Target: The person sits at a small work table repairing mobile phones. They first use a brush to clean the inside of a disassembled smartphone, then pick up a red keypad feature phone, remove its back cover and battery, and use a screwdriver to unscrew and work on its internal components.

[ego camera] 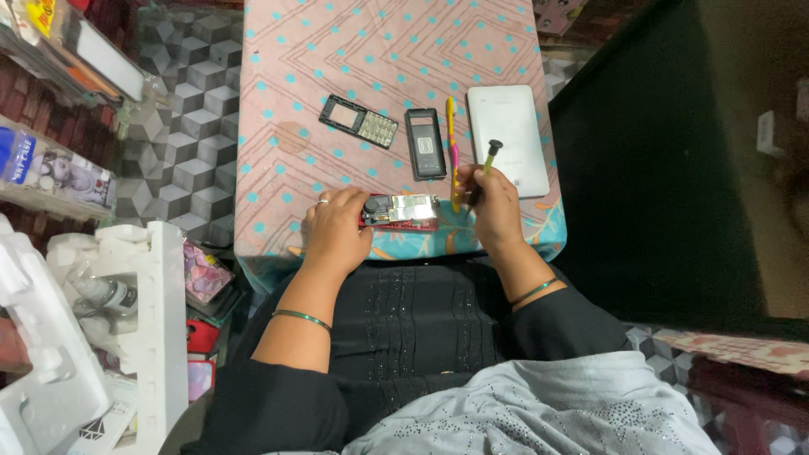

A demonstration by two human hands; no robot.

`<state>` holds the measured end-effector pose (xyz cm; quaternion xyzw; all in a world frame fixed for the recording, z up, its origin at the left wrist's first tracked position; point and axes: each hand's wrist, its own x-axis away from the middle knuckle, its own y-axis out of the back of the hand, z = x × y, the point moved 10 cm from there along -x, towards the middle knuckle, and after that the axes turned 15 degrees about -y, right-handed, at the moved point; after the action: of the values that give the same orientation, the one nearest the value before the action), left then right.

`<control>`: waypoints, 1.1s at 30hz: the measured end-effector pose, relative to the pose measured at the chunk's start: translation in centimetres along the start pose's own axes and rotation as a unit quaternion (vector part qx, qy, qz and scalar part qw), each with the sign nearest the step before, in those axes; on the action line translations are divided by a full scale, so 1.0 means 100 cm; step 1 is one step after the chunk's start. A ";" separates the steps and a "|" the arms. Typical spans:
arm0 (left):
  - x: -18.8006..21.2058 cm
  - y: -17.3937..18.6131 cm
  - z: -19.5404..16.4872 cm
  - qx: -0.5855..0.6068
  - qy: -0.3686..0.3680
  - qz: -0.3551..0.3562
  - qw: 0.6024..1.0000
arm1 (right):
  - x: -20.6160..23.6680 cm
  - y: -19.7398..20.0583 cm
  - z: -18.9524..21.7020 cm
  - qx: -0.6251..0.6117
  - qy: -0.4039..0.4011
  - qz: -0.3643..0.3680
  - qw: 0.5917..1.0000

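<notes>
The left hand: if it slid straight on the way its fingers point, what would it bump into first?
The left hand points toward the right, with its fingers on the end of the opened phone body. That phone is already what it meets. Beyond it sits the right hand holding a screwdriver.

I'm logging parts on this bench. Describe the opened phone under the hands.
The opened phone lies flat, lengthwise across the near edge of the patterned table. It has a red frame, its front cover is off, exposing a board and shiny metal plates. The left hand grips its left end; the right hand, holding a screwdriver, is at its right end.
</notes>
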<state>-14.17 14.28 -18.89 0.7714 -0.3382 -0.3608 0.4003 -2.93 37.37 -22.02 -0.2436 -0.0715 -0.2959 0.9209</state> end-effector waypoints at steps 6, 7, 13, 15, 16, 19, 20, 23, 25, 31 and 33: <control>-0.002 -0.001 -0.005 0.003 -0.022 -0.011 1.000 | 0.009 0.011 0.017 0.170 0.085 -0.069 0.979; -0.001 -0.001 -0.004 0.001 -0.018 -0.007 1.000 | 0.006 0.009 0.013 0.183 0.071 -0.067 0.978; 0.000 -0.003 -0.002 0.013 -0.006 -0.009 1.000 | -0.003 -0.002 -0.020 0.231 -0.067 -0.069 0.968; 0.001 -0.002 -0.003 0.016 -0.007 -0.013 1.000 | -0.002 -0.007 -0.022 0.300 -0.065 -0.071 0.949; 0.001 -0.001 -0.004 0.012 -0.004 -0.012 1.000 | -0.001 -0.012 -0.021 0.318 -0.050 -0.061 0.945; 0.001 0.002 -0.006 0.007 0.001 -0.010 1.000 | 0.002 -0.021 -0.020 0.353 -0.024 -0.046 0.934; 0.001 0.002 -0.006 0.011 0.002 -0.011 1.000 | 0.003 -0.019 -0.022 0.352 -0.031 -0.051 0.934; 0.002 0.000 -0.006 0.002 -0.001 -0.011 1.000 | 0.005 -0.019 -0.014 0.385 0.019 -0.065 0.921; 0.004 -0.004 -0.003 -0.007 -0.005 -0.016 1.000 | 0.005 -0.017 -0.011 0.401 0.033 -0.078 0.912; 0.003 -0.004 0.000 -0.001 -0.012 -0.040 0.999 | 0.001 -0.014 -0.017 0.229 -0.009 -0.032 0.973; 0.003 0.003 -0.002 0.016 -0.011 -0.058 0.998 | 0.004 -0.018 -0.011 0.207 0.021 -0.013 0.978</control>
<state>-13.96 13.92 -18.62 0.7923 -0.3027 -0.3861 0.3626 -3.64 35.31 -22.17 -0.0400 -0.1148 -0.2913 0.9489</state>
